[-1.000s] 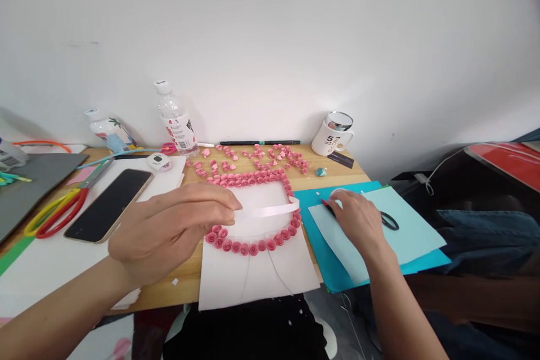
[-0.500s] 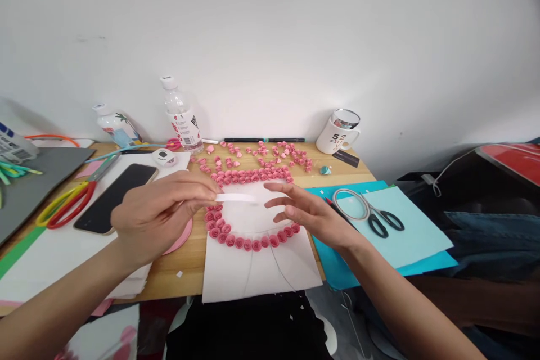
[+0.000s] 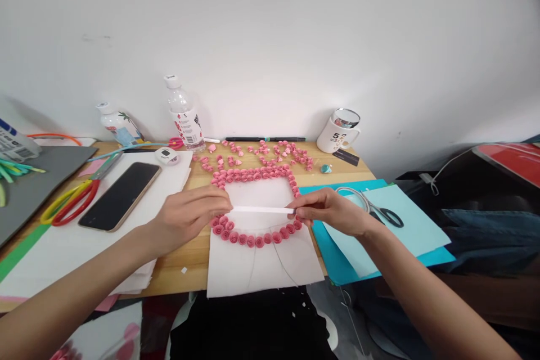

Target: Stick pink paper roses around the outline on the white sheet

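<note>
A narrow white strip, perhaps paper or tape, is stretched level between my two hands. My left hand pinches its left end; my right hand has thumb and fingers closed on its right end. Below the strip lies a white sheet with pencil lines on its lower part. Pink paper roses form a closed outline on the sheet, partly hidden behind my hands. More loose pink paper roses are scattered behind it on the wooden table.
At left are a phone, scissors with red and yellow handles, and white papers. Bottles, one a clear bottle, and a mug stand by the wall. Blue sheets with black-handled scissors lie at right.
My right hand, open before, has closed on the free end of the white strip. My left hand has moved right and slightly down, and the strip is now pulled straight.
</note>
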A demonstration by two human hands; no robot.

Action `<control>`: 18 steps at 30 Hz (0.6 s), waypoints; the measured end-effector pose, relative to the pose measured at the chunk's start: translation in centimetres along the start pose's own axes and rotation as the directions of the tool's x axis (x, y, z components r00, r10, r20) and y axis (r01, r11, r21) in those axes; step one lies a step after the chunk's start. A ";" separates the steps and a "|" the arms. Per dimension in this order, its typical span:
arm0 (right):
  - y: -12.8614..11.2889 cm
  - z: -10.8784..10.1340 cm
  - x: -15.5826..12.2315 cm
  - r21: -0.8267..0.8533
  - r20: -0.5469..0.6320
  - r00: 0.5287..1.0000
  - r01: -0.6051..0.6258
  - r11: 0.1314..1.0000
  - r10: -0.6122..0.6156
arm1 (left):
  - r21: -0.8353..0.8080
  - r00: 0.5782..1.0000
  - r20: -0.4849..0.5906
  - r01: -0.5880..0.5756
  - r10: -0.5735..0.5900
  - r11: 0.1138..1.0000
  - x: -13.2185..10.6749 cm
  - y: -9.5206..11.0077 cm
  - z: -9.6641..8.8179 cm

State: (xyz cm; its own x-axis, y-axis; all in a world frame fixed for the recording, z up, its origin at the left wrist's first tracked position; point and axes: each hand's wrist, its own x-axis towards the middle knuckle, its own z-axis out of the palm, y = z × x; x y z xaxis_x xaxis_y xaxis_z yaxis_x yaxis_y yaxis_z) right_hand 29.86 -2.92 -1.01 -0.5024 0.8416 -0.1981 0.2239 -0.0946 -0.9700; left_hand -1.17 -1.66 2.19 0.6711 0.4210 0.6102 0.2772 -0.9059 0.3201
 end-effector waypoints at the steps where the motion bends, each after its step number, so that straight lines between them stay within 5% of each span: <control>1: -0.3 -0.5 0.1 -0.092 -0.004 0.999 -0.038 0.995 0.038 | -0.022 1.000 -0.004 -0.011 0.011 1.000 -0.4 -0.6 0.7; 8: -2.5 -1.5 1.5 -0.549 -0.097 0.990 -0.137 0.824 0.101 | 0.014 0.940 0.339 -0.048 0.041 0.999 -1.5 -1.7 3.6; 15: -2.5 -0.1 3.9 -0.870 -0.063 0.994 -0.099 0.483 0.091 | 0.112 0.837 0.547 -0.079 0.005 0.991 -1.5 -2.1 4.4; 18: -2.5 0.5 4.4 -0.902 -0.066 0.986 -0.125 0.413 0.154 | 0.057 0.818 0.575 -0.012 -0.023 0.998 -1.4 -2.1 4.4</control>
State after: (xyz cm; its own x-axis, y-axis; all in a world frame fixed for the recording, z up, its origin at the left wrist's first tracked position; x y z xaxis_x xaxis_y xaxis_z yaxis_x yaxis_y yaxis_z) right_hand 26.67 0.69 0.44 -0.4053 0.8504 -0.3353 0.9088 0.3351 -0.2486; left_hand 0.32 -0.50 -2.50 0.9378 0.3391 0.0748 0.3081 -0.9119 0.2712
